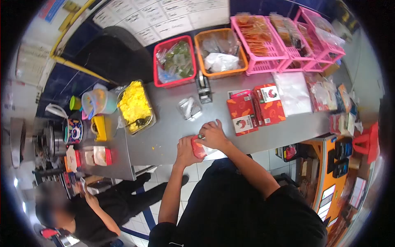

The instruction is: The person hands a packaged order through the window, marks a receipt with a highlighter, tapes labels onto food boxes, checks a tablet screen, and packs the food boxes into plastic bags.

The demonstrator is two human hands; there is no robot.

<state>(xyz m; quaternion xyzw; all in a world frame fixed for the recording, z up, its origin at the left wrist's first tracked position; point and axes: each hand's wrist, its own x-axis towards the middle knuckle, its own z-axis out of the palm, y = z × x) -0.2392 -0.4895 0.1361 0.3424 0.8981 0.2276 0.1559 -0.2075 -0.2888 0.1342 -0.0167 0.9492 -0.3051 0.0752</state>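
Note:
Near the front edge of the steel table, my left hand (187,152) is wrapped round the side of a small red box (199,148). My right hand (212,136) lies over the top of the same box, its fingers bent and its thumb on it. A small green and dark thing shows by the right fingertips, too small to name. Part of the box is hidden under my hands. Flat red printed boxes (267,104) lie stacked to the right. Behind my hands sit a clear plastic packet (189,108) and a black tape dispenser (204,88).
A metal tray of yellow food (135,107) stands left, a dark utensil in it. Red (174,61) and orange baskets (222,53) and pink racks (263,61) line the back. Clear bags (293,94) lie right. A co-worker (103,210) stands at lower left near filled boxes (98,155).

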